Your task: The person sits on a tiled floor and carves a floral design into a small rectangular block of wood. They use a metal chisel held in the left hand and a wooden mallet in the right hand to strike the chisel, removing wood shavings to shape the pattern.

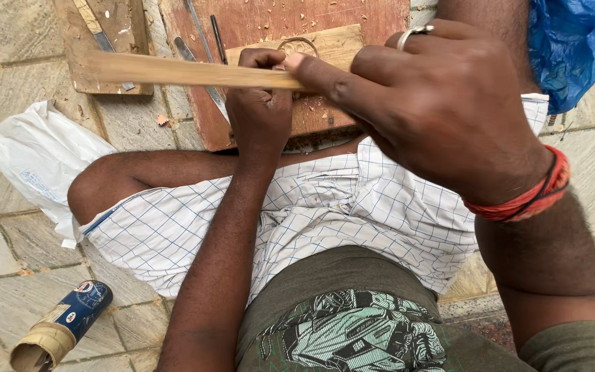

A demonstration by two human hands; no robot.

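Carving is the step in hand: your left hand (259,103) is closed around a chisel set on the wooden block (325,52) lying on the red board (256,21). Your right hand (442,110) clamps the wooden stick (187,71) above it. Next calls for a controlled tap.

stick in the right hand's grip: pale bare wood stick (180,71), matt, smooth, fine grain along its length.
block under the left hand's grip: light unfinished wood block (325,48), matt, with a shallow carved ring.
board beneath the block: reddish wood board (256,21), dull, scuffed, strewn with wood chips.
tools just beyond the grips: grey metal chisels (201,31), faint sheen.
ring on the right hand: silver metal ring (413,33), shiny.
band at the right wrist: red thread wristband (525,200), matt.
lap below the grips: white checked cloth (325,207), soft, woven.
far right of the grips: blue plastic bag (573,48), glossy, crinkled.
ground around: stone paving (22,138), rough, matt.
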